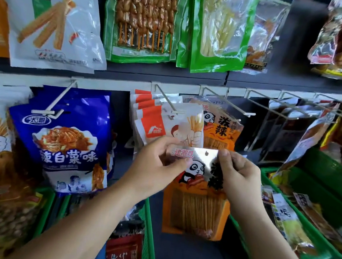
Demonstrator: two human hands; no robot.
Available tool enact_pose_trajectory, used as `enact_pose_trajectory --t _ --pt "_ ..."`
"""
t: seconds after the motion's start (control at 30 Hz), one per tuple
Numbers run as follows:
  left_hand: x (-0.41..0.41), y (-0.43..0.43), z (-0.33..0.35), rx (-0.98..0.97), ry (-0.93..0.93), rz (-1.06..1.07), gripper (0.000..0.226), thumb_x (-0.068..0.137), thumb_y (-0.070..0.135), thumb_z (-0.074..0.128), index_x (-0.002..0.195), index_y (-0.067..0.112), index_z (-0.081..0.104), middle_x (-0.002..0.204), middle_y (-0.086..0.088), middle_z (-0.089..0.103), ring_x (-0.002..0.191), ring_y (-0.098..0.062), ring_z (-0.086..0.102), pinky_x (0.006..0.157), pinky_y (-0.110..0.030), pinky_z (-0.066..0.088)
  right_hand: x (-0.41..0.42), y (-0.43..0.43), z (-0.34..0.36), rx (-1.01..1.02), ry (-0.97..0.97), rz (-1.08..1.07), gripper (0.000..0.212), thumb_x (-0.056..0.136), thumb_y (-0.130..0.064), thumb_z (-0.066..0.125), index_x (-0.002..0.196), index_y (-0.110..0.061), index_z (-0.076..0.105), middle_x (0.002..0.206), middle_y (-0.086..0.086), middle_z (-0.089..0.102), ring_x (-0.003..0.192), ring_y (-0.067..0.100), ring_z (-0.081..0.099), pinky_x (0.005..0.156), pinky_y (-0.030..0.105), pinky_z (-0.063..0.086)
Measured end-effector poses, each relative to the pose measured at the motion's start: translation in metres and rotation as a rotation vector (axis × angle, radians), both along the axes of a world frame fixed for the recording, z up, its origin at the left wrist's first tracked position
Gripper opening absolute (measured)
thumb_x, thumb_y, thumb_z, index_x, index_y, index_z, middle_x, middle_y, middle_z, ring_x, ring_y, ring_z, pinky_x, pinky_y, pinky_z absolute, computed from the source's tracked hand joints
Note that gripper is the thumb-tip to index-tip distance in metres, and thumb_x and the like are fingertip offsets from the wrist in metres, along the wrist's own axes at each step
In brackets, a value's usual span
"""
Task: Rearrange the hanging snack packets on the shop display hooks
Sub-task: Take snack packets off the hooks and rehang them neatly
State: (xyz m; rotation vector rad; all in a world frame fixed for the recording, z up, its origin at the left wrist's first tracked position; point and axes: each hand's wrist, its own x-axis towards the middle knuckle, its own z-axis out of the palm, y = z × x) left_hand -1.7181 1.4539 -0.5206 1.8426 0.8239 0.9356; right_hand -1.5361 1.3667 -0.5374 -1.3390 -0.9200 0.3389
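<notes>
2 bare forearms reach up from the bottom edge toward a shop display. The left hand (157,164) and the right hand (239,177) each pinch a top corner of an orange panda snack packet (197,198), thumbs in front, fingers behind. The packet hangs upright between them, off any hook, its silver header strip showing a small hang hole. Under and beside the hands sit green baskets (283,216) holding loose packets.

Just behind the held packet, a white wire hook (167,99) carries a row of white and orange-red packets (156,119). Beside these on the right hangs a matching panda packet (221,126). Further right an empty hook (250,114) juts forward. To the left, a blue packet (68,139) with white Chinese lettering hangs from its own hook.

Higher up, on the far row, hang a large white packet (57,18), a green-edged packet of skewers (142,19) and a green-edged packet of pale yellow strips (219,30).
</notes>
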Motion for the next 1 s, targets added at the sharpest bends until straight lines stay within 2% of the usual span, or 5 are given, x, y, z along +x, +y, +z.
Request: enact_pose_trajectory --t 0.1,0.3,0.6,0.77,1.0 --pt "0.016 -0.006 -0.001 -0.039 -0.051 0.040 0.037 0.089 0.024 0.080 0.121 0.032 0.065 0.110 0.012 0.076 0.097 0.006 0.071 0.081 -0.014 0.056 0.009 -0.006 0.011 -0.010 0.003 0.000 0.042 0.106 -0.028 0.061 0.075 0.000 0.066 0.063 0.016 0.061 0.062 0.012 0.059 0.056 0.028 0.048" --pt "0.061 -0.004 0.021 0.024 -0.086 0.108 0.033 0.090 0.026 0.078 0.114 0.033 0.057 0.096 0.018 0.067 0.077 0.018 0.063 0.062 -0.003 0.043 0.053 0.003 0.042 -0.012 0.139 -0.020 0.022 0.088 -0.032 0.083 0.074 -0.016 0.079 0.081 0.008 0.078 0.086 0.033 0.076 0.089 0.048 0.060" --pt "0.115 0.005 0.040 0.117 -0.151 0.159 0.017 0.091 0.028 0.077 0.106 0.028 0.069 0.095 0.014 0.077 0.086 0.005 0.071 0.071 -0.013 0.053 0.101 0.027 0.050 0.104 0.313 -0.038 0.024 0.091 -0.021 0.082 0.094 0.002 0.075 0.079 0.011 0.078 0.074 0.017 0.076 0.069 0.031 0.064" --pt "0.121 0.013 0.039 0.144 -0.121 0.206 0.031 0.090 0.023 0.077 0.080 0.042 0.055 0.071 0.048 0.061 0.073 0.027 0.059 0.058 -0.002 0.045 0.109 0.046 0.054 0.081 0.258 -0.048 0.012 0.089 -0.018 0.082 0.087 -0.006 0.080 0.089 0.021 0.080 0.078 0.027 0.077 0.079 0.046 0.064" --pt "0.122 0.020 0.034 0.219 -0.086 0.306 0.019 0.089 0.030 0.078 0.083 0.028 0.060 0.078 0.018 0.065 0.073 0.008 0.062 0.076 -0.031 0.059 0.103 0.055 0.039 -0.006 0.003 -0.423 0.036 0.081 -0.041 0.086 0.095 -0.016 0.065 0.086 -0.007 0.067 0.080 0.019 0.066 0.073 0.034 0.048"
